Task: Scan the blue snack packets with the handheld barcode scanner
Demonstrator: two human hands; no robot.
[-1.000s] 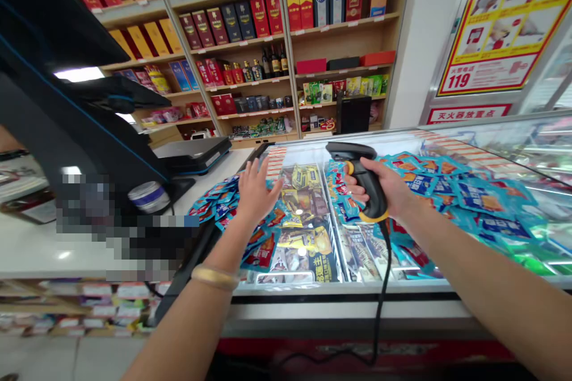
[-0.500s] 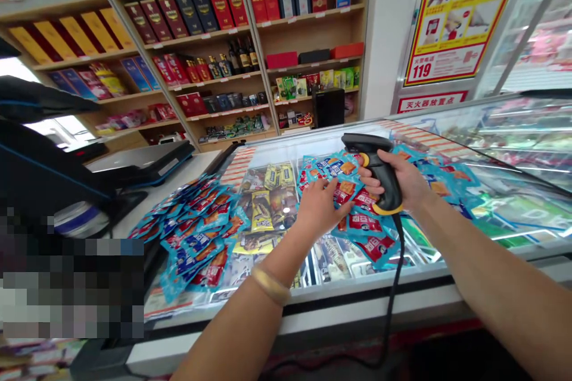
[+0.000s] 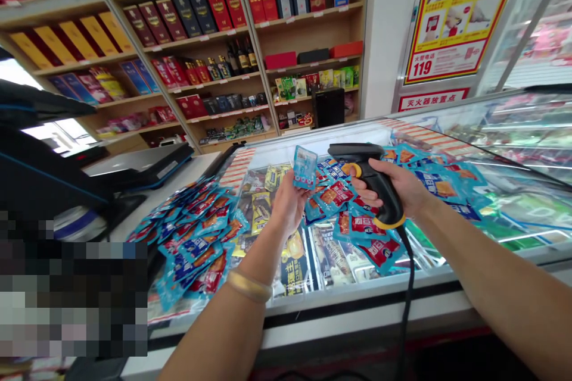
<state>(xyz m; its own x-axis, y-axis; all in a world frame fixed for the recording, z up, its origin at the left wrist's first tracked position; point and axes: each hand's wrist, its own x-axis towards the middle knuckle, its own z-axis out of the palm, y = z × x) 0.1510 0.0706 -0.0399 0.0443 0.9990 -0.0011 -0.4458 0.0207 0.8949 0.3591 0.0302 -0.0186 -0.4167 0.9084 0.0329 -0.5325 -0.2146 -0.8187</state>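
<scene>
On top of the glass chest freezer [image 3: 339,322], I've got both hands full. My left hand [image 3: 288,205] is pinching a little blue snack packet [image 3: 305,166] by its lower end, fingers closed on it, holding it upright above the glass, with its pale printed side showing. There's a gold-coloured bangle [image 3: 249,286] on that wrist.

My right hand [image 3: 404,187] is wrapped around the grip of a black and yellow handheld barcode scanner [image 3: 386,196], its head pointing left, just beside the packet with a bit of gap between them. The black cable [image 3: 407,286] drops from the handle over the freezer's front edge.

Packets pretty much everywhere, btw: a big heaped pile of blue and red snack packets [image 3: 196,238] on my left, and a looser spread of the same kind [image 3: 337,196] under and around the scanner, running off to the right. Yellow wrappers [image 3: 261,214] show through the glass between the two lots. Behind it all, wooden shelves [image 3: 304,37] of boxes and bottles, plus a red-and-yellow 119 poster [image 3: 465,18] on the right.
</scene>
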